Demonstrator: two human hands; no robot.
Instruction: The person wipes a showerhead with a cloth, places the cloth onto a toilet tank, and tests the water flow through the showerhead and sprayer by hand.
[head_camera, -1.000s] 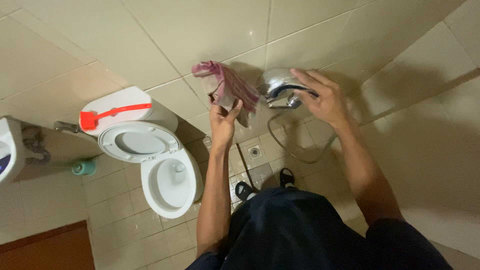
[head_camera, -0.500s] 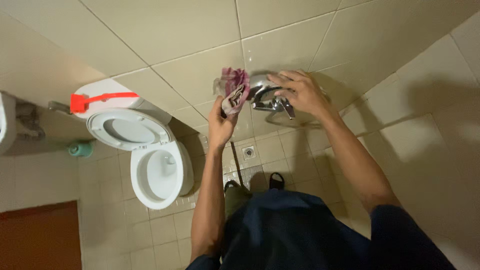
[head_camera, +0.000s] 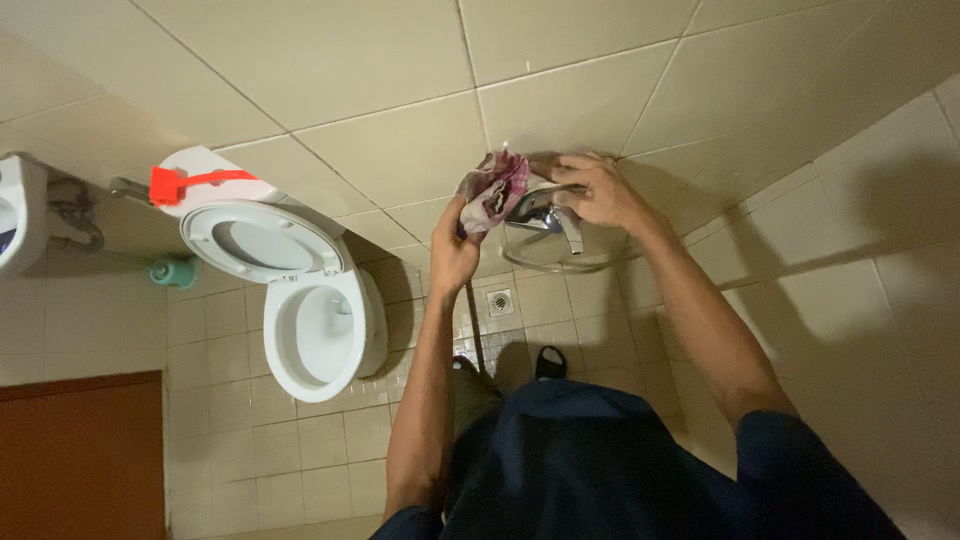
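The tiled wall fills the upper part of the view and carries the fittings; it meets a second tiled wall at a corner on the right. Below it lies the tiled floor, with a small square drain set into it near the foot of the wall.

A white toilet stands on the floor against the wall, left of the middle, its seat and lid raised. A red-handled brush lies across the top of its cistern. A white basin juts in at the left edge, and a small green bottle sits on the floor between basin and toilet. A brown door takes the lower left corner.

The person's dark blue clothing fills the bottom centre, both bare forearms reaching up to the wall.

A chrome tap is mounted on the wall just right of centre, with a hose looping beneath it. The right hand lies over the top of the tap, fingers curled round its body. The left hand is closed on a crumpled pink cloth, gripping its lower end; the cloth presses against the left side of the tap, just beside the right hand's fingertips.
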